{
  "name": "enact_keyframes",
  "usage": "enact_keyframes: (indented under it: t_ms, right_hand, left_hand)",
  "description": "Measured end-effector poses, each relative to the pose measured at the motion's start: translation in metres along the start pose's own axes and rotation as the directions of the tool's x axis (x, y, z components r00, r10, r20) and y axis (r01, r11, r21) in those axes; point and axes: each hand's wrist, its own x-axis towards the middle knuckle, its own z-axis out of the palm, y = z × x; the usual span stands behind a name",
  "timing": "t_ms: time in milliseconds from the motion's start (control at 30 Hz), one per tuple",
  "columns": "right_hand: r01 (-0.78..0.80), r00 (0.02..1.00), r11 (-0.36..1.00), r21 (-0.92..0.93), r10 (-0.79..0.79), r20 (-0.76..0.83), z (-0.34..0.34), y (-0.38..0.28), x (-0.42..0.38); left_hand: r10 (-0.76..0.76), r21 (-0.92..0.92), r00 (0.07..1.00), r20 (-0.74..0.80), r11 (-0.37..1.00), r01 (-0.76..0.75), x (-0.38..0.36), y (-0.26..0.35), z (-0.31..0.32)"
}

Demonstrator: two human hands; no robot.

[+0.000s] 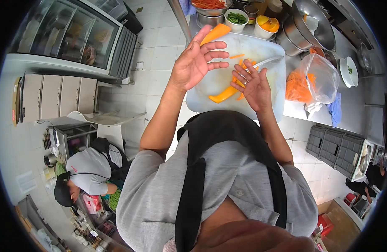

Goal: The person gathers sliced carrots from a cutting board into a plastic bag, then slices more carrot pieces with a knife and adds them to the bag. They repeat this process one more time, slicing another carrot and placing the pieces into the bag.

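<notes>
My left hand (197,61) is raised over the left part of a white cutting board (267,48), fingers spread, holding nothing. My right hand (252,86) hovers open over the board's middle, above several orange carrot strips (239,67). A long carrot piece (222,95) lies just left of the right hand. Another carrot chunk (216,32) rests at the board's far left corner, behind my left fingers. A knife (267,62) lies on the board just past my right fingertips; neither hand touches it.
A clear plastic bag of shredded carrot (309,82) and a blue cloth (335,109) sit right of the board. Metal bowls (309,25) and small dishes (236,19) line the counter behind. A glass-front fridge (71,35) stands left. Another person (90,172) bends over at lower left.
</notes>
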Motion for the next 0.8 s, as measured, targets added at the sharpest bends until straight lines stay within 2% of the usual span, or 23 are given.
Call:
enact_keyframes:
  t_ms: [800]
  right_hand:
    - [-0.003, 1.000, 0.999, 0.052, 0.002, 0.030, -0.0030, -0.0029, 0.0039]
  left_hand:
    - [0.008, 0.041, 1.000, -0.002, 0.999, -0.007, 0.0009, 0.0063, 0.0003]
